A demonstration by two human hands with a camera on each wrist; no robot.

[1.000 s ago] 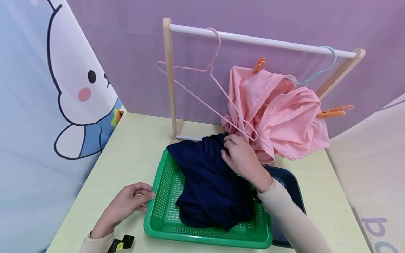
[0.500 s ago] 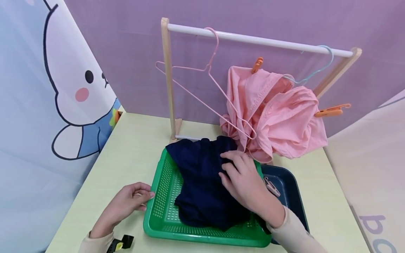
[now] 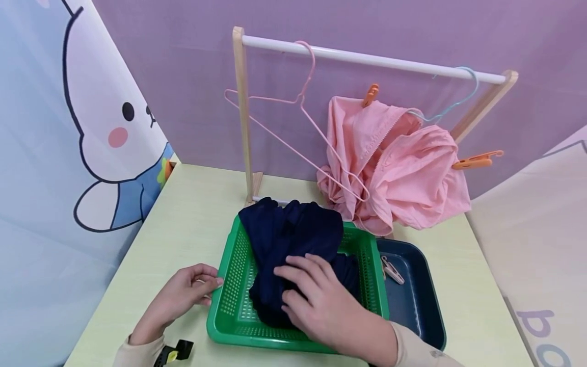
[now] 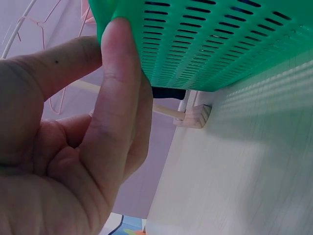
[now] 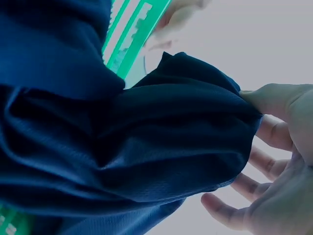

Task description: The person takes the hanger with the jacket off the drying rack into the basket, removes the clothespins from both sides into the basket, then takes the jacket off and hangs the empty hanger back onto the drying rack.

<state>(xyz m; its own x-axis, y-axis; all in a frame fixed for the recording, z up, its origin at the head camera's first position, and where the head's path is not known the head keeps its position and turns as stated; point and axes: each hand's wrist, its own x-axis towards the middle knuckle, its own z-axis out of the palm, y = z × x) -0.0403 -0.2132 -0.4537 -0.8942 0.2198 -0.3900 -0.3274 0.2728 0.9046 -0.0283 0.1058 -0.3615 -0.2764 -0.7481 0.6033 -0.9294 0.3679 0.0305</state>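
A crumpled navy garment (image 3: 302,229) lies in the green perforated basket (image 3: 224,311), its far end bunched over the back rim. In the head view my right hand (image 3: 321,306) is over the near part of this cloth, its fingers bent. The right wrist view shows the thumb (image 5: 269,100) and forefinger pinching an edge of the navy fabric (image 5: 171,132), the other fingers spread below. My left hand (image 3: 185,290) pinches the basket's left rim between thumb and fingers, seen close up in the left wrist view beside the slotted wall (image 4: 195,44).
Behind the basket stands a wooden rack with a white rail (image 3: 367,58). From it hang a bare pink hanger (image 3: 300,97) and a pink zipped jacket (image 3: 412,173) with orange clothespins (image 3: 477,160). A dark tray (image 3: 412,306) with clothespins (image 3: 393,271) sits right of the basket.
My right hand has come from the basket's back toward its near side, folding the navy cloth with it. The basket's right side and the tray's clothespins now show. My left hand stays put.
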